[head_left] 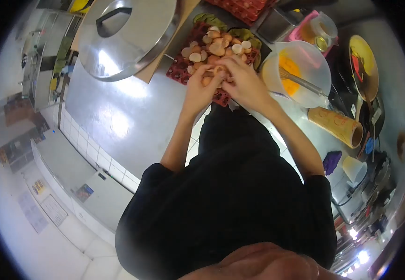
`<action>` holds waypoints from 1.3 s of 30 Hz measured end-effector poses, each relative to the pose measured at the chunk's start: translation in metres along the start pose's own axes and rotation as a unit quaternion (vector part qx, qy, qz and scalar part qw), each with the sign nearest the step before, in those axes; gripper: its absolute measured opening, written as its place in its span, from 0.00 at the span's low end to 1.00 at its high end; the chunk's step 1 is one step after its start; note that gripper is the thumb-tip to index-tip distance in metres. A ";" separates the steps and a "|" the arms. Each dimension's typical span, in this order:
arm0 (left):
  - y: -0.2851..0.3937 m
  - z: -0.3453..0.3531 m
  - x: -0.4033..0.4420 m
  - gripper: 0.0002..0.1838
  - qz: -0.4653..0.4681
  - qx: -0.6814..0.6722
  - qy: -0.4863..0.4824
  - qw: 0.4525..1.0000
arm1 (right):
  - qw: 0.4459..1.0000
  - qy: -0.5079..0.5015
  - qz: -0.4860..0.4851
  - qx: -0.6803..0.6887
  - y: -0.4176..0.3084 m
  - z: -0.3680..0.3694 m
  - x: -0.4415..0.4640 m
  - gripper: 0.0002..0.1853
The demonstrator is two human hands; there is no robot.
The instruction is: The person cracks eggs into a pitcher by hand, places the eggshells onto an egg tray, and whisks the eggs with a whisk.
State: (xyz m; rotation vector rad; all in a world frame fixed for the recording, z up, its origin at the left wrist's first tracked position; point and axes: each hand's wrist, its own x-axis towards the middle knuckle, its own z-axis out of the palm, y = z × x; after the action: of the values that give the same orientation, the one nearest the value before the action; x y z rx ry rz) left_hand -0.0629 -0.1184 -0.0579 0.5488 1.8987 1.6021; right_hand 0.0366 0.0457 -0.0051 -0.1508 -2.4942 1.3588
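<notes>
My left hand (199, 89) and my right hand (244, 83) meet over a red egg tray (178, 69). Their curled fingers close on a brown eggshell (219, 69) between them; the fingers partly hide it. Just beyond, a heap of cracked brown eggshells (217, 48) lies on the tray, some with their white insides facing up. To the right of my right hand stands a translucent mixing bowl (316, 63) holding orange-yellow egg yolk (290, 70). A whisk (300, 81) rests in it, its handle leaning over the near right rim.
A large metal lid (137, 44) with a black handle lies on the steel table (92, 105) at left. More red egg trays (244, 9) are stacked at the back. On the right are a clear jug (321, 29), a frying pan (372, 84) and a cardboard tube (335, 125).
</notes>
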 end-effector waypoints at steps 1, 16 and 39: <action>-0.012 -0.014 -0.005 0.26 -0.044 -0.020 0.016 0.999 | 1.000 -0.003 0.007 0.001 0.005 0.027 0.005 0.28; -0.124 -0.110 0.019 0.35 -0.095 0.105 0.133 0.981 | 0.999 -0.019 -0.011 -0.025 -0.017 0.068 0.025 0.20; 0.112 0.178 -0.043 0.34 -0.076 -0.196 -0.313 0.926 | 0.944 0.309 0.105 -0.047 -0.025 -0.089 -0.169 0.27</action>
State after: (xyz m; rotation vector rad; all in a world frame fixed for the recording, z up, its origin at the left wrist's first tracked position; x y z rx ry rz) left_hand 0.0810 0.0060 0.0412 0.6233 1.0886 1.4261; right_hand 0.2255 0.0647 0.0259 -0.7581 -2.0400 1.0459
